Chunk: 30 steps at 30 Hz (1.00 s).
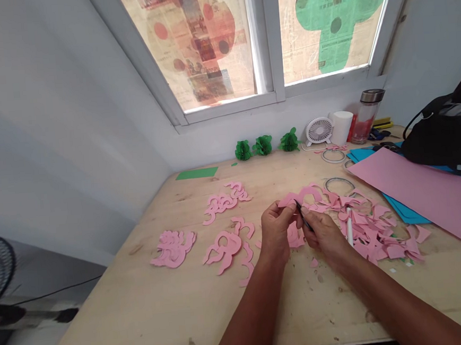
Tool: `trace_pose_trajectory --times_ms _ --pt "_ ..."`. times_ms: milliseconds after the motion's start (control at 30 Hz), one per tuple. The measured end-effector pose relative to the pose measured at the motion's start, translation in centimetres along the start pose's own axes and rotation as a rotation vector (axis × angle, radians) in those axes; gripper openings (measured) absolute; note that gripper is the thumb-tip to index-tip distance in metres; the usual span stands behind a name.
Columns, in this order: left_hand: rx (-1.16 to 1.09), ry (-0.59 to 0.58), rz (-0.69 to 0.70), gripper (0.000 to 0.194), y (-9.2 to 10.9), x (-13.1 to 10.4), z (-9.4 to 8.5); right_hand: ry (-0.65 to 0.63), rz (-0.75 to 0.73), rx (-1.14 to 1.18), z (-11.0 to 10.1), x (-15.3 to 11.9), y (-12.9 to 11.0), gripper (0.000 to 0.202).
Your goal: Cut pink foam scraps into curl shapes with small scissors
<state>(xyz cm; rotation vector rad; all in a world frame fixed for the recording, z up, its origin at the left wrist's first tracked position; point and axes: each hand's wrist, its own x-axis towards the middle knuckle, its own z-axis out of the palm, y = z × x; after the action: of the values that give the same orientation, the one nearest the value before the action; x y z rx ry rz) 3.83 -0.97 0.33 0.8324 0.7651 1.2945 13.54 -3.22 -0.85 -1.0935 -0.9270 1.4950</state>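
Observation:
My left hand (277, 227) pinches a curvy piece of pink paper (309, 192) near the middle of the table. Closed around a small dark-handled cutting tool, which looks like scissors (302, 217), my right hand (323, 231) is close beside it. The tool's tip meets the paper by my left fingertips; its blades are mostly hidden. To the left lie cut pink scroll shapes: a stacked pile (174, 247), a group of curls (225, 200) and a larger looped piece (225, 247). Pink scraps (373, 230) are heaped right of my right hand, with a white stick (349, 227) among them.
Large pink sheet (415, 192) overlaps blue sheets (407, 209) at right, beside a black bag (443, 134). Along the wall stand green paper ornaments (262, 145), a small white fan (319, 131) and a glass bottle (366, 119). A green strip (197, 173) lies at the back left.

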Motion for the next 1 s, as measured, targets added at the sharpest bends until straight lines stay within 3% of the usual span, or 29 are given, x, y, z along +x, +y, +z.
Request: trace_pose_trajectory --times_ms 367,733,1000 --pt "-0.004 0.005 0.029 0.016 0.2 -0.1 -0.1 -0.009 0.002 -0.009 0.1 0.0 0.4 0.040" --pt "0.111 -0.078 -0.023 0.015 1.5 0.1 -1.0 -0.062 -0.007 -0.055 -0.5 0.3 0.6 0.040" --pt "0.104 -0.035 -0.006 0.014 1.3 0.1 -0.9 -0.031 0.029 -0.001 -0.1 0.1 0.4 0.041"
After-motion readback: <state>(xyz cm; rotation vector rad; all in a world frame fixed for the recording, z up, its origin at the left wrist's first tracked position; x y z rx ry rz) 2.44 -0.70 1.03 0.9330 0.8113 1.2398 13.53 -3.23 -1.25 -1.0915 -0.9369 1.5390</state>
